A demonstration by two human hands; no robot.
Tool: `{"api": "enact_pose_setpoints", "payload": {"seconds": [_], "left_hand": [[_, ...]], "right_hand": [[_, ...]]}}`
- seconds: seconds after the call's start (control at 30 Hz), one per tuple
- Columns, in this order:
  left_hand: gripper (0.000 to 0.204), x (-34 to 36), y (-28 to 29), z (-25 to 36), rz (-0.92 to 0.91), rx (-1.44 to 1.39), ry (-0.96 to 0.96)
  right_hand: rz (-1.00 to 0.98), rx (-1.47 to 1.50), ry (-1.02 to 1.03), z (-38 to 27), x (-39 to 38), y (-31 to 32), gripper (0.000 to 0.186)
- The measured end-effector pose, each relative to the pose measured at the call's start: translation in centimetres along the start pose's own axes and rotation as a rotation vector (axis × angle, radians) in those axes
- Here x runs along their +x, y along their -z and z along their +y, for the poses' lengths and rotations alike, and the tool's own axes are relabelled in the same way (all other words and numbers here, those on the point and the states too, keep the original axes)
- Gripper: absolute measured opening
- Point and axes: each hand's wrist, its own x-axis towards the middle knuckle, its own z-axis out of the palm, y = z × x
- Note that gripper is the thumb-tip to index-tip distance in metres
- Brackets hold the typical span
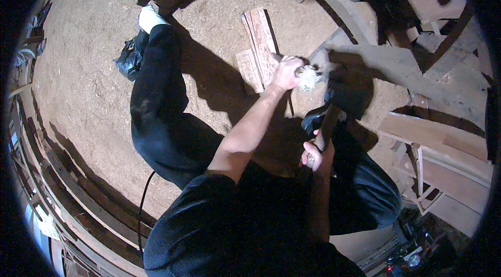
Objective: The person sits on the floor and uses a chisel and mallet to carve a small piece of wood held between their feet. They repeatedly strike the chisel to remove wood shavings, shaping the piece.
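My left hand (286,73) is closed around what looks like a chisel (309,77), its pale, frayed handle end sticking out past my fist. The blade is mostly hidden behind the hand. Under and beyond that hand, a reddish-brown board (258,29) lies on the ground, with a shorter pale piece of wood (247,67) along its left side. My right hand (317,154), lower and to the right, grips the wooden handle of a hammer (330,123). Its dark head is raised beside my left fist, apart from the frayed end, and blends into shadow.
My left leg (156,84) stretches out across the sandy ground; the right one (360,183) is bent. A black plastic bag (128,60) lies beside my left shin. Large planks (396,65) and a wooden bench-like frame (443,146) stand at the right. Long timbers (78,193) line the left.
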Motion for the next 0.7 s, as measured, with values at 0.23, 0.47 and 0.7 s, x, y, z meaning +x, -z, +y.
{"api": "enact_pose_setpoints", "payload": {"seconds": [0.23, 0.47, 0.7], "left_hand": [[0.022, -0.5, 0.1, -1.2, -0.042, 0.0, -0.03], [0.02, 0.2, -0.3, -0.9, 0.002, -0.057, -0.101], [0.022, 0.2, -0.3, -1.0, 0.014, -0.047, -0.049]], "right_hand": [[-0.056, -0.062, -0.024, 0.3, 0.2, 0.2, 0.045], [-0.057, -0.031, -0.033, -0.5, -0.3, -0.7, 0.046], [-0.053, -0.053, -0.017, 0.1, -0.1, -0.5, 0.046]]}}
